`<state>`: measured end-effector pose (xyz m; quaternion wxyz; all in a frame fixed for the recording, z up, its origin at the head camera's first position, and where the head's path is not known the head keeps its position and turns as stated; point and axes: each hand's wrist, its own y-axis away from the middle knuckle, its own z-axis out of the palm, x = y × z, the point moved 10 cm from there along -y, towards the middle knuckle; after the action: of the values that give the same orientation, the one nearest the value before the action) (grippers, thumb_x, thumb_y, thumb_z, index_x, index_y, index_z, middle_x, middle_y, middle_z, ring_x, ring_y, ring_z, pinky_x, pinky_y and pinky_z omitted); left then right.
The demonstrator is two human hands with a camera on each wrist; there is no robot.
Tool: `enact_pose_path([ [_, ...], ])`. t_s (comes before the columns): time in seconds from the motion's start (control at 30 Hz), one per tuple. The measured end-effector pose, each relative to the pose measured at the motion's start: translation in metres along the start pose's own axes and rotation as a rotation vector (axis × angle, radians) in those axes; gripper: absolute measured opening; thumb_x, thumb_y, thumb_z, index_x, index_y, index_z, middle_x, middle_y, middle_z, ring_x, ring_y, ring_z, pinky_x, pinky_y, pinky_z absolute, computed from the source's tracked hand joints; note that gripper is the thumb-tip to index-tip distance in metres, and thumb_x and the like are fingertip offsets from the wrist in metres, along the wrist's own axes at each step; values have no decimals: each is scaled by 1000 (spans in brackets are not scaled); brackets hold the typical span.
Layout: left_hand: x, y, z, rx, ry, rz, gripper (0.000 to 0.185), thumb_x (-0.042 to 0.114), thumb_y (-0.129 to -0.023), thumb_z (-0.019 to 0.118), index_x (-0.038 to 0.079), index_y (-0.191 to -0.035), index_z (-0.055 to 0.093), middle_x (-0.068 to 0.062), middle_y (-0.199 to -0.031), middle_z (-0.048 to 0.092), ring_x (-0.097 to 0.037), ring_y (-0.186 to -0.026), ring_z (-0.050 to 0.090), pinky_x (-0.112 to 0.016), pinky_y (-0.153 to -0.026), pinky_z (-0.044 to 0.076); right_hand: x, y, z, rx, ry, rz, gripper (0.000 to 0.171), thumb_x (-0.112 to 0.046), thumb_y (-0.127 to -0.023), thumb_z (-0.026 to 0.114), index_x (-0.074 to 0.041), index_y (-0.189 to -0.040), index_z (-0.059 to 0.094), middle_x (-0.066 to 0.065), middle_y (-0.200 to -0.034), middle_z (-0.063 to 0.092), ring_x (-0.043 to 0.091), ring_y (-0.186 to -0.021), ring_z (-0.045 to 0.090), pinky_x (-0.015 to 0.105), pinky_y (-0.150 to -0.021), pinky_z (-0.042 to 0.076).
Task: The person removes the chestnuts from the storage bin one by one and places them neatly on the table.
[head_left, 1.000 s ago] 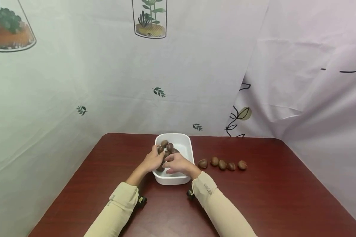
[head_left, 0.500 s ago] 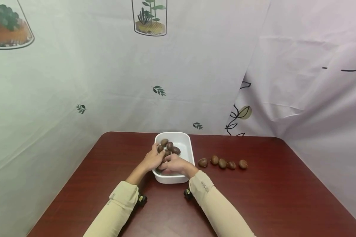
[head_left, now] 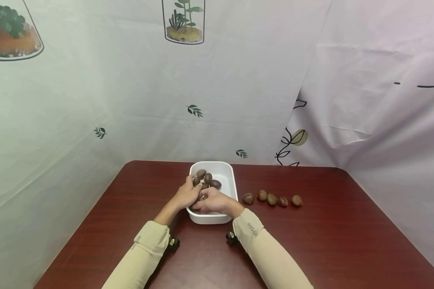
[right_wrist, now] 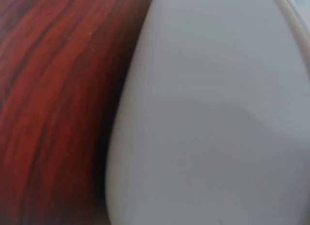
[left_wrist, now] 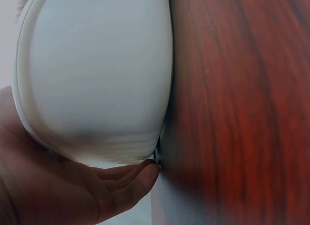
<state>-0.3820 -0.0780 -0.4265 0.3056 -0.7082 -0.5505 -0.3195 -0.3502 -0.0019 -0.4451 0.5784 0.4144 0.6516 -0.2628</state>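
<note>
White rectangular tub (head_left: 229, 176) on table, brown chestnuts (head_left: 207, 179) heaped inside, left side

Both forearms, in beige sleeves, reach forward and converge toward the middle, the left from the lower left and the right from the lower right, so that the two hands meet close together with the fingertips nearly touching. The left hand (head_left: 187, 195) has its fingers bent downward, the back of the hand facing up. The right hand (head_left: 212, 202) lies beside it, palm down, its fingers curled toward the left hand. A small dark device sits under each wrist. Whether either hand pinches anything is hard to tell from the head view; the left wrist view shows only the palm and a relaxed fingertip (left_wrist: 145, 171).
</note>
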Motion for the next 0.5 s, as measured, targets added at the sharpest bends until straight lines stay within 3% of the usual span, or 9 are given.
enact_pose_path([
  [0.1, 0, 1, -1, 2, -1, -10, 62, 28, -102, 45, -1, -152, 23, -33, -142, 46, -45, -131, 45, -56, -106, 35, -2, 4, -2, -10, -56, -2, 18, 3, -86, 68, 11, -102, 65, 9, -81, 71, 14, -70, 68, 33, -75, 58],
  [0.23, 0, 1, 0, -6, 9, -5, 62, 28, -102, 45, -2, -151, 23, -33, -144, 44, -46, -131, 44, -57, -106, 35, -7, 12, -9, -15, -53, -14, 18, 4, -90, 64, 12, -106, 63, 10, -85, 71, 19, -71, 69, 37, -75, 58],
  [0.5, -1, 1, 0, -13, 13, 7, 61, 27, -102, 44, -4, -150, 24, -35, -144, 42, -46, -131, 44, -57, -103, 38, -17, 34, -31, 27, -44, -43, 34, 3, -91, 63, 13, -124, 57, 10, -87, 70, 21, -74, 70, 39, -73, 59],
])
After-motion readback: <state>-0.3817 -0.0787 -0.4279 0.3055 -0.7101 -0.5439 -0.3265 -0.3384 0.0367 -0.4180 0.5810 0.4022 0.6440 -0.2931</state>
